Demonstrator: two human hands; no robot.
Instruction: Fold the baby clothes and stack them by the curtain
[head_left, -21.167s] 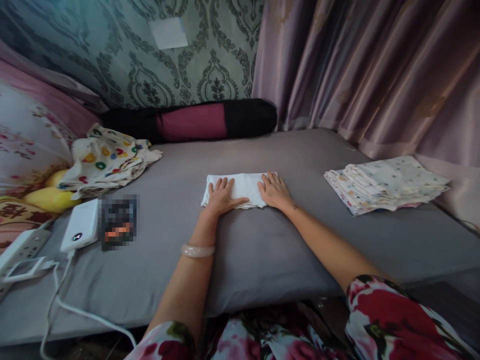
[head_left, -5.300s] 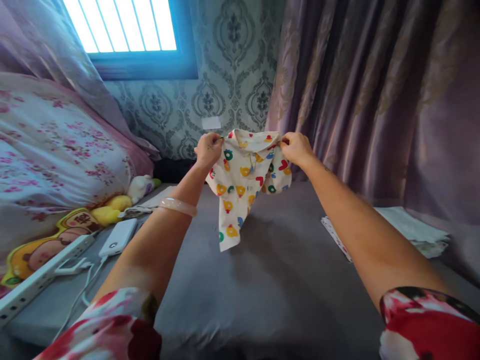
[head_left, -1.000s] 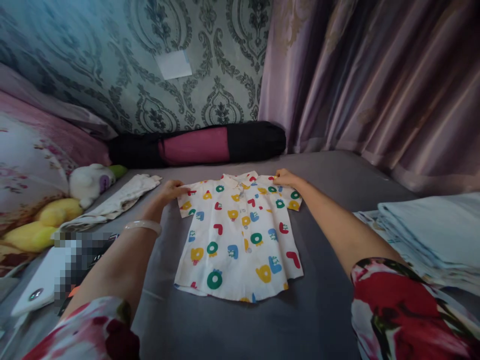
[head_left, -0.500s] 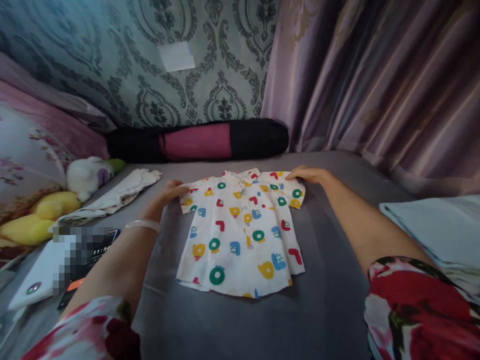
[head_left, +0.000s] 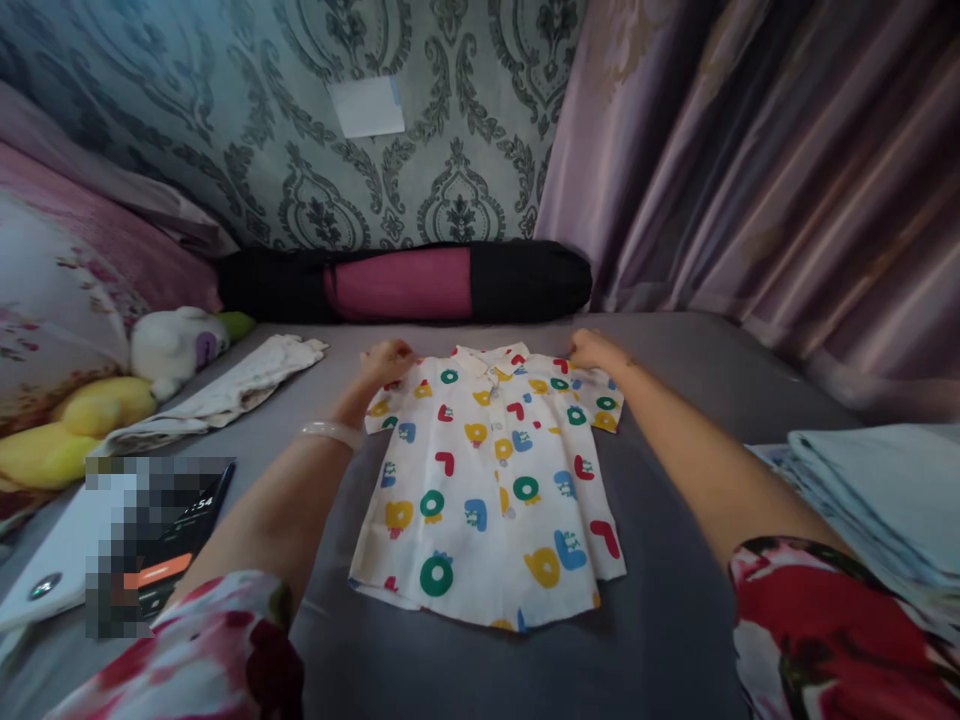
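A small white child's shirt (head_left: 491, 480) printed with red, yellow, green and blue shapes lies flat and spread out on the grey bed sheet (head_left: 675, 480), collar at the far end. My left hand (head_left: 386, 360) rests on the shirt's left shoulder with its fingers curled on the cloth. On the right shoulder sits my right hand (head_left: 589, 348), its fingers likewise closed on the fabric. A pale bangle (head_left: 328, 432) circles my left wrist.
A black and pink rolled bag (head_left: 405, 282) lies along the patterned wall. A cream garment (head_left: 225, 390), a white plush toy (head_left: 176, 345) and a yellow one (head_left: 71, 430) sit at the left. A phone (head_left: 176, 545) and power bank (head_left: 52, 560) lie near left; folded cloths (head_left: 877, 500) at right.
Both hands have shifted inward along the top of the shirt, from the sleeve ends to the shoulders. The shirt stays flat on the bed.
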